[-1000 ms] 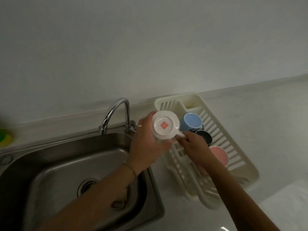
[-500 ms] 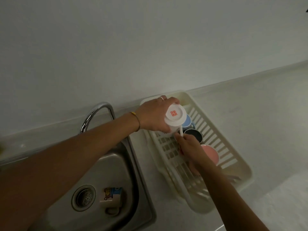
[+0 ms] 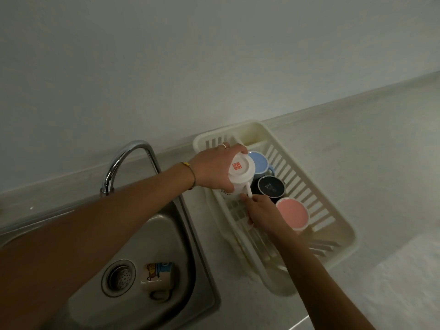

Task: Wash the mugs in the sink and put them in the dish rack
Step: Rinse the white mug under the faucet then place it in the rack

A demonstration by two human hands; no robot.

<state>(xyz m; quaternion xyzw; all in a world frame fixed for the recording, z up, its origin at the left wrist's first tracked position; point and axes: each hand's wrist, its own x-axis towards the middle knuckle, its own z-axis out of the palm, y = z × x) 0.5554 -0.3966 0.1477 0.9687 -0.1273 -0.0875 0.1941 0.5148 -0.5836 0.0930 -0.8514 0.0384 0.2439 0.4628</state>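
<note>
White ceramic mug (image 3: 240,175), upside down so it drains, hangs over the near-left part of the cream dish rack (image 3: 338,225). My left hand (image 3: 214,170) wraps its body; my right hand (image 3: 259,208) pinches the handle to steady it. Blue, black and pink mugs sit inverted just right of it. One cartoon-printed mug (image 3: 156,277) lies unwashed in the steel sink (image 3: 190,234), I judge

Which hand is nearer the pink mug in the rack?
Right. The right hand sits just beside the pink mug; the left hand grips the white mug farther back.
</note>
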